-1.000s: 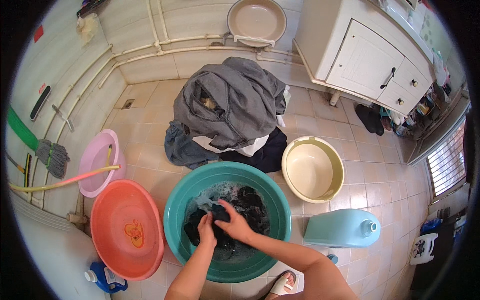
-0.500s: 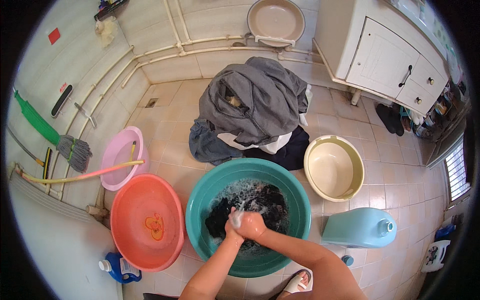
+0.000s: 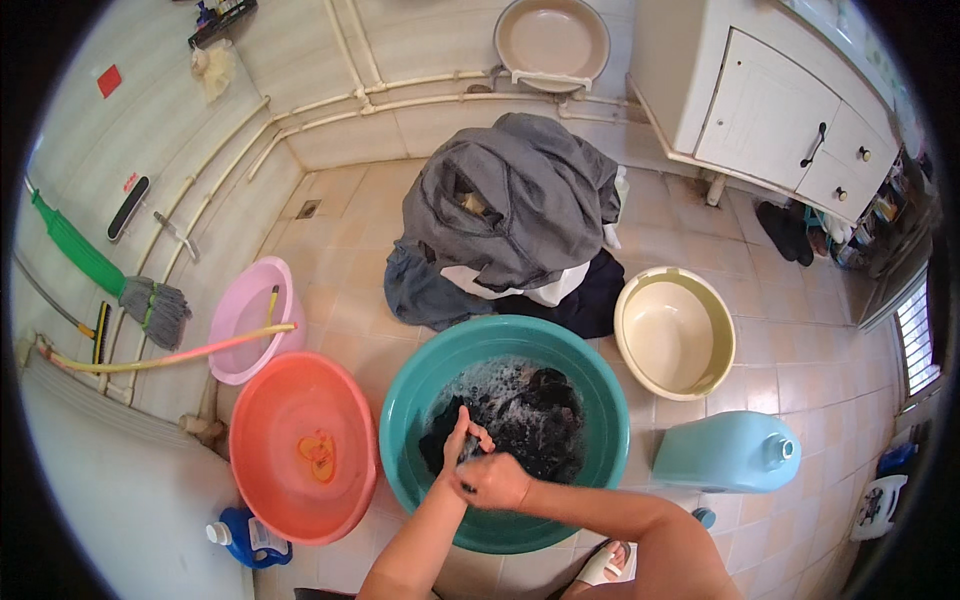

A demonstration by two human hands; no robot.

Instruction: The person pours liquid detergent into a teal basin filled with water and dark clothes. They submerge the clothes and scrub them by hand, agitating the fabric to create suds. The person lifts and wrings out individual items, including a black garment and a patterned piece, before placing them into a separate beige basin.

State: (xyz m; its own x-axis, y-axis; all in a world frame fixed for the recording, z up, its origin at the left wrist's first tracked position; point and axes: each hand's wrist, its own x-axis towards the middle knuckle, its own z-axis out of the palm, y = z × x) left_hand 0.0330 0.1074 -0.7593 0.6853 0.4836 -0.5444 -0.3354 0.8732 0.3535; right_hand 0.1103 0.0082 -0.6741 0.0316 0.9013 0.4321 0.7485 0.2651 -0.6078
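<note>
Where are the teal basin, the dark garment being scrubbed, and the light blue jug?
teal basin (image 3: 408, 420), head view, bare left rim.
dark garment (image 3: 535, 425), head view, wet bunched middle.
light blue jug (image 3: 715, 455), head view, its side.

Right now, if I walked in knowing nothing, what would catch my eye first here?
Probably the teal basin in the middle of the tiled floor, where the left hand and the right hand grip a dark wet garment in sudsy water. Just behind it rises a big heap of grey clothes. To the left sit an orange basin and a pink basin; to the right, a cream basin.
</note>
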